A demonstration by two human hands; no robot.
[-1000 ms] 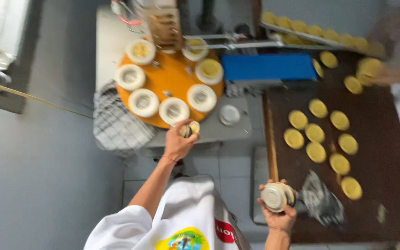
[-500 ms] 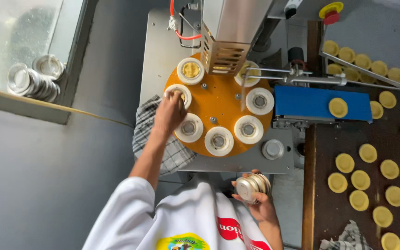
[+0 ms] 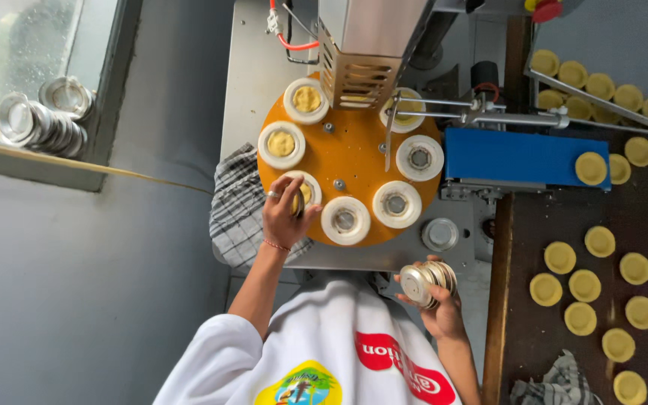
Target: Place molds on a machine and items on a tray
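Gripping a short stack of metal tart tins (image 3: 429,282) in my right hand (image 3: 438,304), I keep it just below the orange turntable (image 3: 358,154), while my left hand (image 3: 286,214) presses its closed fingers onto a dough-filled cup (image 3: 303,193) at the near-left rim. Seat each piece squarely in its white ring, judging by the empty rings (image 3: 346,220) just right of that hand. Beyond, the steel press housing (image 3: 365,45) hides one station, and my fingers mask the cup's contents.

A grey wall (image 3: 76,300) fills the nine o'clock side; at ten o'clock a window (image 3: 31,67) lets in pale daylight over its sill (image 3: 31,161). A dark brown table (image 3: 556,315) runs from three to five o'clock
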